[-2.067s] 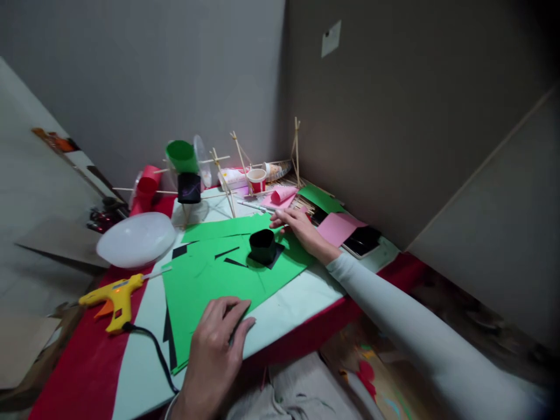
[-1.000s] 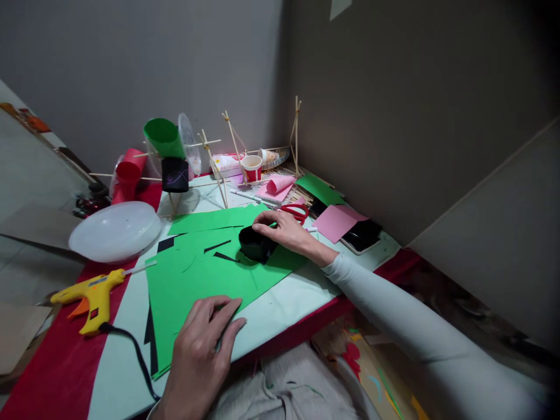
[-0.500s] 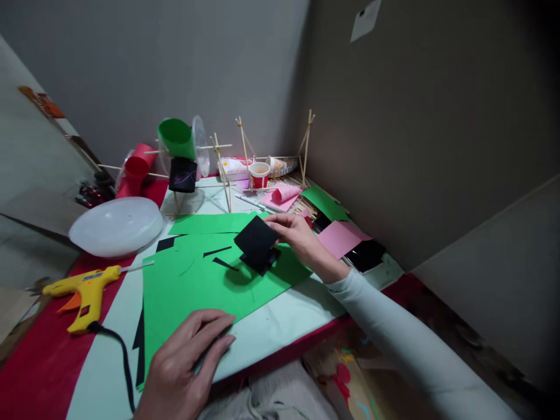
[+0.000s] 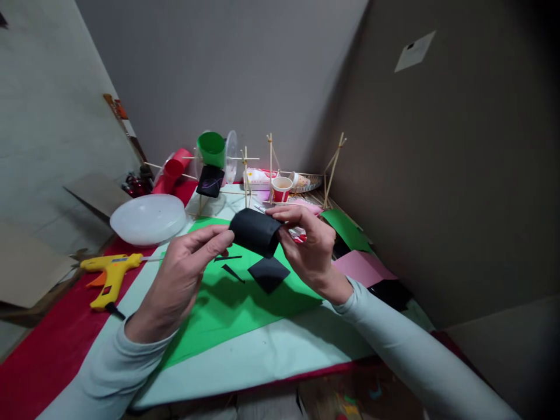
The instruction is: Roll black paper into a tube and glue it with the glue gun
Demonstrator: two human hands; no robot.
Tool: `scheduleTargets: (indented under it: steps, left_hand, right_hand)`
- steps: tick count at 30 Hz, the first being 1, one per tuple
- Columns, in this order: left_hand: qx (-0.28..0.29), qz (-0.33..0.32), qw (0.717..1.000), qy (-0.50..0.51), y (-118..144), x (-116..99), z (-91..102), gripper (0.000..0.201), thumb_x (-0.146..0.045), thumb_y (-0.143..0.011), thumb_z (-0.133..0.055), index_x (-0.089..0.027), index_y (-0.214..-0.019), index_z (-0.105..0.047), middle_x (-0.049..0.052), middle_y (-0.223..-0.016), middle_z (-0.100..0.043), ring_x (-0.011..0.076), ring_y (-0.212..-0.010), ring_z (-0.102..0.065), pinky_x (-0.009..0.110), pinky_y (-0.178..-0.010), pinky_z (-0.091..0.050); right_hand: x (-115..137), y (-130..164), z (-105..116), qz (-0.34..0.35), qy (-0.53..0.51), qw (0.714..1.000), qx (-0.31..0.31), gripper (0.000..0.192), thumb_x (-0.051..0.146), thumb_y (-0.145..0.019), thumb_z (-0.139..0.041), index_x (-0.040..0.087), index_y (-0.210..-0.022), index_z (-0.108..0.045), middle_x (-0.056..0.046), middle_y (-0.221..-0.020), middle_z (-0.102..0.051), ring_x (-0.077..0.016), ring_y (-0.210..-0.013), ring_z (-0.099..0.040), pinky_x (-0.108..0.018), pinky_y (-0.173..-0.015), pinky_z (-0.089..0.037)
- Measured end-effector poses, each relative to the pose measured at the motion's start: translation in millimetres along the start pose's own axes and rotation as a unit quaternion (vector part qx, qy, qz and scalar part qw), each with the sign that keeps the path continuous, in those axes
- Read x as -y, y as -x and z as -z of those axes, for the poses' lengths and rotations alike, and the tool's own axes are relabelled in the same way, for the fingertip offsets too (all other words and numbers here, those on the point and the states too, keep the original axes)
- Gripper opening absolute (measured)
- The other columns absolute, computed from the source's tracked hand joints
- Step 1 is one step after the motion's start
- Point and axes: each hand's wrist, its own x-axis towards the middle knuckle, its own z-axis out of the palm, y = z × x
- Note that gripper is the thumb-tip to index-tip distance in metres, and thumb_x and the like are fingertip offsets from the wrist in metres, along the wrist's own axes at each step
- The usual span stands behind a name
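Observation:
A black paper tube (image 4: 255,231) is held level above the table between my two hands. My left hand (image 4: 192,262) pinches its left end between thumb and fingers. At the other end my right hand (image 4: 306,239) grips the rim, its fingers over the top and the thumb below. Under the tube, a black paper square (image 4: 269,274) lies on a green sheet (image 4: 227,321). Two thin black paper strips (image 4: 233,273) rest on the same sheet, left of the square.
A yellow glue gun (image 4: 109,277) lies at the left beside a white round lid (image 4: 149,219). Behind stand stick frames (image 4: 335,169), a green paper tube (image 4: 211,149) on a stick, and a paper cup (image 4: 282,189). Pink paper (image 4: 363,265) lies at the right.
My left hand has risen from the table's front edge and taken hold of the black tube's left end. My right hand now grips the other end. The whole view has shifted.

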Motion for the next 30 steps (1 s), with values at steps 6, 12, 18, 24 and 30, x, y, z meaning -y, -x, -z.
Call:
scheduleTargets:
  steps: [6, 12, 18, 24, 30]
  left_hand:
    - [0.047, -0.067, 0.991, -0.107, -23.5, 10.0, -1.3, 0.015, -0.034, -0.076, -0.079, -0.019, -0.075, -0.077, 0.001, -0.078, -0.066, 0.0138, -0.074, -0.055, 0.024, -0.068, -0.045]
    - [0.060, -0.054, 0.988, -0.135, -24.0, 25.1, -1.4, 0.021, -0.030, -0.075, -0.075, -0.019, -0.059, -0.067, -0.001, -0.065, -0.058, 0.0111, -0.053, -0.050, 0.023, -0.049, -0.041]
    - [0.078, -0.046, 0.984, -0.152, -19.9, 26.1, -6.8, 0.014, -0.025, -0.079, -0.071, -0.020, -0.066, -0.071, -0.002, -0.064, -0.063, 0.0097, -0.049, -0.056, 0.020, -0.048, -0.045]
    - [0.063, -0.066, 0.984, -0.153, -20.9, 31.4, -9.3, 0.013, -0.023, -0.079, -0.071, -0.020, -0.067, -0.071, -0.003, -0.059, -0.062, 0.0099, -0.048, -0.058, 0.018, -0.046, -0.045]
    - [0.064, -0.103, 0.981, -0.151, -19.4, 34.0, -9.4, 0.014, -0.022, -0.081, -0.072, -0.022, -0.067, -0.072, -0.004, -0.059, -0.062, 0.0089, -0.049, -0.057, 0.016, -0.047, -0.045]
  right_hand:
    - [-19.3, 8.8, 1.5, 0.078, 0.022, 0.997, -0.013, 0.027, 0.005, -0.092, -0.053, 0.028, -0.103, -0.063, -0.006, -0.103, -0.080, -0.0223, -0.093, -0.076, -0.041, -0.080, -0.060]
    - [-33.1, 20.9, 4.0, 0.022, 0.076, 0.996, 0.030, 0.028, 0.008, -0.095, -0.054, 0.023, -0.115, -0.066, -0.008, -0.098, -0.080, -0.0191, -0.088, -0.077, -0.030, -0.075, -0.062]
    - [-35.0, 26.7, 5.4, 0.063, 0.107, 0.987, 0.107, 0.039, 0.000, -0.090, -0.044, 0.015, -0.115, -0.070, -0.008, -0.096, -0.081, -0.0184, -0.084, -0.078, -0.028, -0.077, -0.062]
    - [-35.6, 28.6, 5.2, 0.046, 0.131, 0.985, 0.103, 0.046, -0.003, -0.084, -0.041, 0.014, -0.113, -0.072, -0.007, -0.101, -0.082, -0.0154, -0.089, -0.079, -0.023, -0.082, -0.062]
    - [-31.7, 27.2, 6.3, 0.046, 0.128, 0.985, 0.105, 0.045, -0.001, -0.085, -0.041, 0.013, -0.112, -0.074, -0.007, -0.099, -0.082, -0.0154, -0.086, -0.079, -0.023, -0.080, -0.062]
